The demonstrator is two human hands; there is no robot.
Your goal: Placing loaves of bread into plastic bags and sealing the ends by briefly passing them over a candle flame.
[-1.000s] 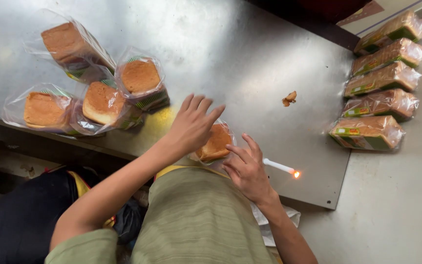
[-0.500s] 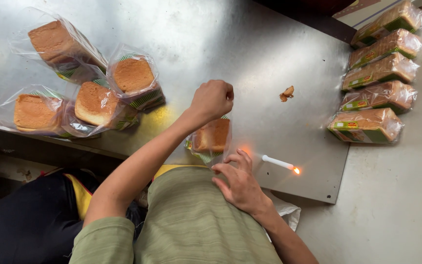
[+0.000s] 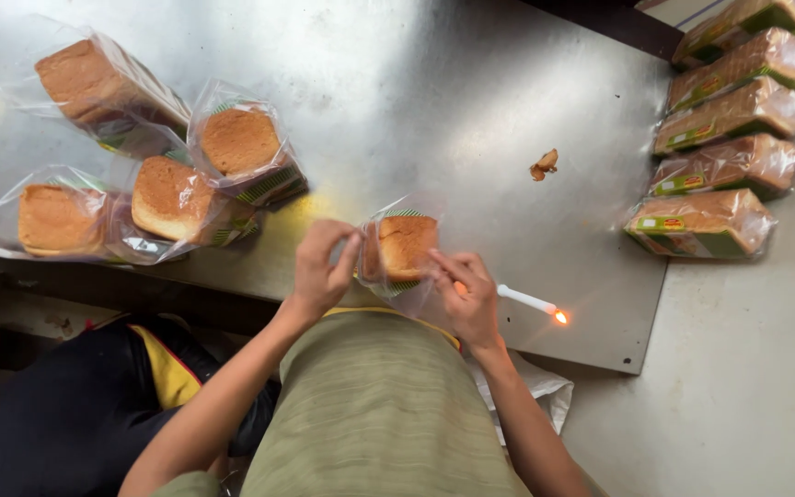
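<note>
Near the front edge of the steel tabletop, left hand and right hand both pinch the clear plastic bag holding a brown bread loaf. A lit white candle stands just beside it. Five sealed loaves apparently lie finished at the right edge; four open-bagged loaves wait at left. Half a second earlier the left hand was raised, clenched, off the bag.

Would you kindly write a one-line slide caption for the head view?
Both hands, left hand and right hand, grip a bagged bread loaf beside a lit candle on a steel table.
</note>
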